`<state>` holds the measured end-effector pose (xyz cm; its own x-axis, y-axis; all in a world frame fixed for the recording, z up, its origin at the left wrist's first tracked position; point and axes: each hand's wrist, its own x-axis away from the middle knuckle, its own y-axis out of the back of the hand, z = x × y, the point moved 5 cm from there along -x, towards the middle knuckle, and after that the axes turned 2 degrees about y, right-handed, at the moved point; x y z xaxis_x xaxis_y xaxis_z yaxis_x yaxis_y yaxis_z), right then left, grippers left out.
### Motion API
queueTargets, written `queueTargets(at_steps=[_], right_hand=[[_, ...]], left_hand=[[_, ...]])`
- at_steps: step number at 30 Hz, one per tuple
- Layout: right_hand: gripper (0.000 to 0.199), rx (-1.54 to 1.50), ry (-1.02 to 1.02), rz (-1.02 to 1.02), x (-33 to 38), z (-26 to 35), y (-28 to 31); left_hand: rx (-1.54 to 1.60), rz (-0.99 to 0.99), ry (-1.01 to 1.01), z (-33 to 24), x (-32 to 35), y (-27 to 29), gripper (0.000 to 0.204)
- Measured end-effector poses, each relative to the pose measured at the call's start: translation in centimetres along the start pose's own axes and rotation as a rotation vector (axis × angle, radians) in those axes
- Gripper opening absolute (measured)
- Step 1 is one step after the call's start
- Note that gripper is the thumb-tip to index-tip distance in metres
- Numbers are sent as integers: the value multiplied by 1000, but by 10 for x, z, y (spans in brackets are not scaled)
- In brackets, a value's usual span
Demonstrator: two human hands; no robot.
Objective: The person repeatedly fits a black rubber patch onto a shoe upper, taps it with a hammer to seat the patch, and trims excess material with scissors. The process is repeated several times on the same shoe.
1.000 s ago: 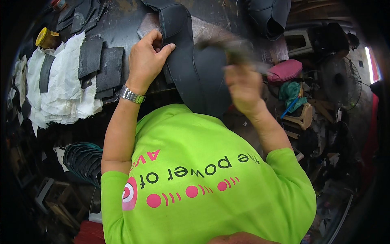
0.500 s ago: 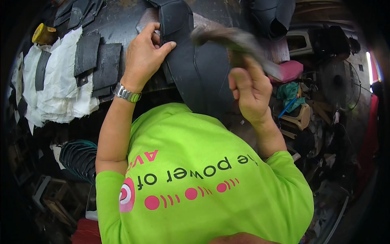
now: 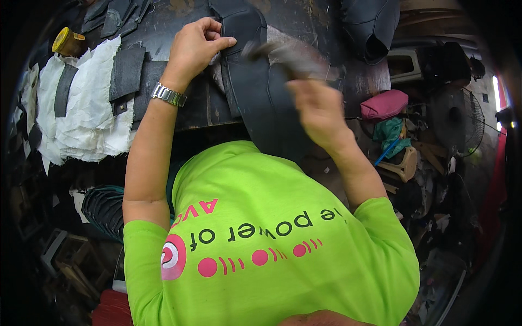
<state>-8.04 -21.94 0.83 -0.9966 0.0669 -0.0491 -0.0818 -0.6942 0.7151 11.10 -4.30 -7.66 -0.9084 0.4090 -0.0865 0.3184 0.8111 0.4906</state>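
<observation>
A long black stitched leather-like piece [image 3: 250, 81] lies over the near edge of the dark workbench [image 3: 185, 117] and hangs down towards me. My left hand [image 3: 197, 50] pinches its left edge with thumb and fingers. In my right hand [image 3: 321, 111] is a hammer [image 3: 296, 57], smeared by motion, its head over the middle of the black piece. Whether the head touches the surface cannot be made out. Beneath the piece, a greyish-brown slab [image 3: 310, 48] shows to the right.
White cloth [image 3: 81, 127] with black strips [image 3: 128, 73] lies on the left, below a yellow tub [image 3: 69, 42]. Another black stitched piece [image 3: 372, 30] rests at the far right. Beyond the bench are a pink pouch [image 3: 385, 104] and a fan [image 3: 470, 119].
The hammer and my right hand have swung left and down over the black piece. My left hand keeps its pinch, slightly farther up the edge. The view has shifted a little.
</observation>
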Motion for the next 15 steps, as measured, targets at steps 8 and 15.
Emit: queueTargets(at_steps=[8,15], right_hand=[[33,111,63,127,-24,19,-17],[30,-36,123,90,-16,11,-4]], left_hand=[[13,27,29,-4,-1,1,35],[-43,16,-20,-1,3,8,37]])
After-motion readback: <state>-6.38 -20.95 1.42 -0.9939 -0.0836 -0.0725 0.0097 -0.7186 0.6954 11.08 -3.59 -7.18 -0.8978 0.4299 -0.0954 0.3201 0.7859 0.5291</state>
